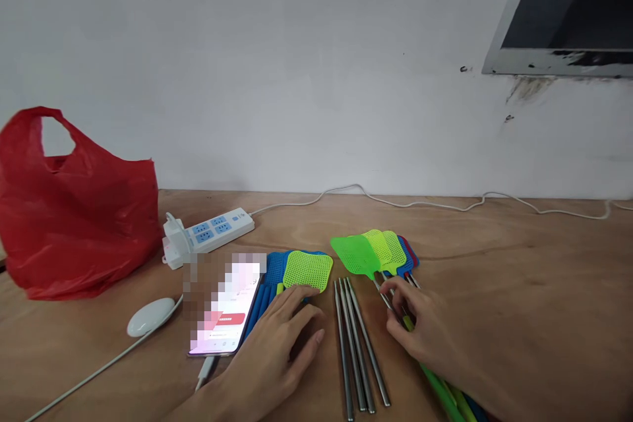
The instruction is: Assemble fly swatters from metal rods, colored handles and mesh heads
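Observation:
My left hand (277,343) lies on the wooden table (519,277) with its fingers resting on a pile of loose swatter heads (301,270), yellow-green on top and blue beneath. My right hand (420,326) is curled over the handles of a fan of assembled fly swatters (376,252), green, yellow-green, blue and red. Its fingers press on the metal shafts and a green grip. Between the hands lie several bare metal rods (359,349) side by side.
A phone (227,316) with a lit screen lies left of my left hand, a cable at its end. Further left are a white oval device (150,316), a white power strip (208,234) and a red plastic bag (74,211). A white wall stands behind.

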`<state>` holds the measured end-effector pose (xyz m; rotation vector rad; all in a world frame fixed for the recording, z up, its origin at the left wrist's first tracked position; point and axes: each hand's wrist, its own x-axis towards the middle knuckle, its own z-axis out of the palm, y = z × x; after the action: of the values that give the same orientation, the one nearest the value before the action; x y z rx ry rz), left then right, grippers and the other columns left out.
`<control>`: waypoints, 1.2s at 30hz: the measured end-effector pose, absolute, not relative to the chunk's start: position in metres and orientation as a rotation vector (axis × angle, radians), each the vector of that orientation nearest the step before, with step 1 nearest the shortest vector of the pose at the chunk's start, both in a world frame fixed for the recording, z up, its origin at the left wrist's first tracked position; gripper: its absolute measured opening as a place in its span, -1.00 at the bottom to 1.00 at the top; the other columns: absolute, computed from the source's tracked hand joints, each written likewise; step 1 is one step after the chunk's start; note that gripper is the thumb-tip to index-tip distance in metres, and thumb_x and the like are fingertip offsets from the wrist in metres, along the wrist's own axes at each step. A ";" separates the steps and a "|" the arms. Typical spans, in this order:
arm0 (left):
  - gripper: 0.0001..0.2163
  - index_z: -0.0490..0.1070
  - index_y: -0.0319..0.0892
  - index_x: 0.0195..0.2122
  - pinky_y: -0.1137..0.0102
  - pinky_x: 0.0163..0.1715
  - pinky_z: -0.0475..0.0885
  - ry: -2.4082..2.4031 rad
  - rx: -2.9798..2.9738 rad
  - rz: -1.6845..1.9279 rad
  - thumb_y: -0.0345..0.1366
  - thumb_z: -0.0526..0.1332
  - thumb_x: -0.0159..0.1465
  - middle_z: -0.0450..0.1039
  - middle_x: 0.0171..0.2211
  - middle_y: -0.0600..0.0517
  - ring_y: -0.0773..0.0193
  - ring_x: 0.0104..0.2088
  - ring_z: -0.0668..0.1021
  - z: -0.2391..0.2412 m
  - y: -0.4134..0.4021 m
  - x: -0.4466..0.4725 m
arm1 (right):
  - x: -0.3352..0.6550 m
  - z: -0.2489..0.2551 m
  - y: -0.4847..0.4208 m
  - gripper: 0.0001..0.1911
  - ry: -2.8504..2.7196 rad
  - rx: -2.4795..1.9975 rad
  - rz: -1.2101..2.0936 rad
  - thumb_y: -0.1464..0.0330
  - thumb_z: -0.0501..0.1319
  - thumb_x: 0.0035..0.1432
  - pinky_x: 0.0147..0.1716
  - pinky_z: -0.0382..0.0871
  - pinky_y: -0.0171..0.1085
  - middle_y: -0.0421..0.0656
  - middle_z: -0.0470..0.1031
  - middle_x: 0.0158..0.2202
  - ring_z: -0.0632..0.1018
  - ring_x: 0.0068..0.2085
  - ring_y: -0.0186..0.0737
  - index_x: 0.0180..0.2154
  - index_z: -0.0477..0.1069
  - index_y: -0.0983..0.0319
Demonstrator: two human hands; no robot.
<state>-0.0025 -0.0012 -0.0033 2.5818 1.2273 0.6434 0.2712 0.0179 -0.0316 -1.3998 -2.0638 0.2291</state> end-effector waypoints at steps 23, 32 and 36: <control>-0.82 0.42 -0.10 -0.14 0.26 -0.02 0.39 1.010 2.416 0.688 -0.40 0.03 0.42 0.45 -0.12 0.00 0.18 -0.07 0.47 0.008 -0.005 0.002 | 0.264 -0.005 0.016 -0.71 -0.832 -0.938 1.716 0.13 0.37 0.09 -0.54 0.38 -0.44 -0.08 0.64 -0.27 0.52 -0.44 -0.35 -0.29 0.55 0.22; -0.85 0.41 -0.09 -0.18 0.32 -0.15 0.40 0.984 2.374 0.660 -0.33 0.05 0.43 0.48 -0.24 0.04 0.21 -0.21 0.50 0.015 -0.010 0.005 | 0.261 -0.004 0.013 -0.69 -0.780 -0.933 1.676 0.19 0.46 0.01 -0.25 0.47 -0.37 -0.08 0.64 -0.18 0.59 -0.24 -0.27 -0.21 0.61 0.20; -0.90 0.39 -0.10 -0.20 0.35 -0.24 0.39 1.014 2.372 0.594 -0.26 0.11 0.40 0.48 -0.29 0.04 0.20 -0.26 0.50 0.008 -0.011 0.006 | 0.258 -0.006 0.011 -0.71 -0.792 -0.927 1.666 0.20 0.48 -0.02 -0.26 0.47 -0.33 -0.08 0.65 -0.19 0.59 -0.26 -0.26 -0.27 0.60 0.20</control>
<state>0.0062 -0.0108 0.0081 2.3724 1.0138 0.5943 0.2579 0.0108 -0.0056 -0.9270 -0.7924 1.6663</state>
